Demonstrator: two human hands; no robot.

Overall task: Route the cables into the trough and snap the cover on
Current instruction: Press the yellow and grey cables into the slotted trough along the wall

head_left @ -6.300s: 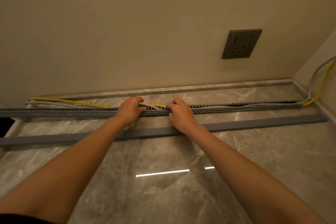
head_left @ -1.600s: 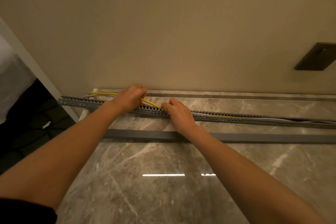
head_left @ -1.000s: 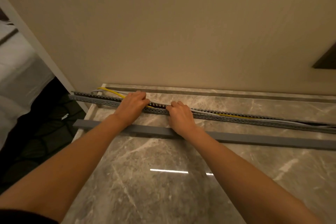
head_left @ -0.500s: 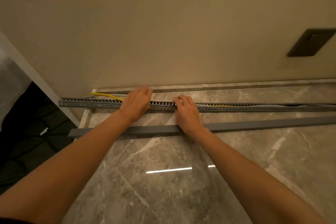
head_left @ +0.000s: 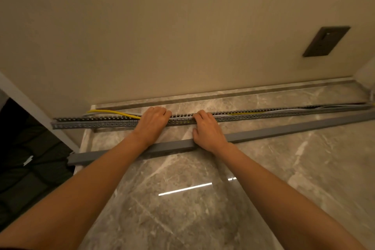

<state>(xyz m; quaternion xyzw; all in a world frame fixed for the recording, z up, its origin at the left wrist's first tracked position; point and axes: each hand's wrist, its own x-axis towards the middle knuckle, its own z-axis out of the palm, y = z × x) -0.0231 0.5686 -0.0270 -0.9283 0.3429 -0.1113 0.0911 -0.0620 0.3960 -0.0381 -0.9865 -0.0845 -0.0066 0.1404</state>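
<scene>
Two gray lengths are lying on the marble surface (head_left: 182,219): slotted trough (head_left: 91,124) by the wall (head_left: 182,36), cover (head_left: 284,131) loose just in front. The left hand (head_left: 154,119) is curling fingers over the trough where the yellow cable (head_left: 113,112) is entering; the right hand (head_left: 207,130) is doing likewise alongside.

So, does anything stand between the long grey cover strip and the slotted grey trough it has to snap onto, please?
Yes: the left hand and right hand rest on the slotted grey trough, forearms crossing above the long grey cover strip. Left of them, the yellow cable arcs outside the trough's far wall.
</scene>
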